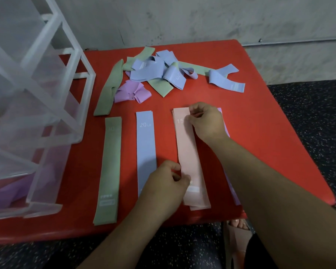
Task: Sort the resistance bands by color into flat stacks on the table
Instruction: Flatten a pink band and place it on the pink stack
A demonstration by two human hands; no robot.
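The pink band (188, 152) lies lengthwise on top of the pink stack (200, 207) on the red worktop (270, 133). It sits between the blue stack (145, 148) and the purple stack (234, 193), which the right forearm mostly hides. To do this step well, I judge the band should be drawn lightly taut end to end and its edges squared to the bands beneath. It should then be pressed flat so no fold or twist is left. The lower bands peek out at the near end, so a small nudge there would tidy it.

The right hand (204, 121) is at the far end, fingers curled and pinching the band's corner beside the printed number. The left hand (167, 181) is toward the near end, fingers curled and pinching the band's left edge.

The green stack (109, 167) lies left of the blue one. At the far side, a loose pile (163, 72) of blue, green and purple bands is not yet sorted. A clear drawer unit (37, 94) stands at the left.
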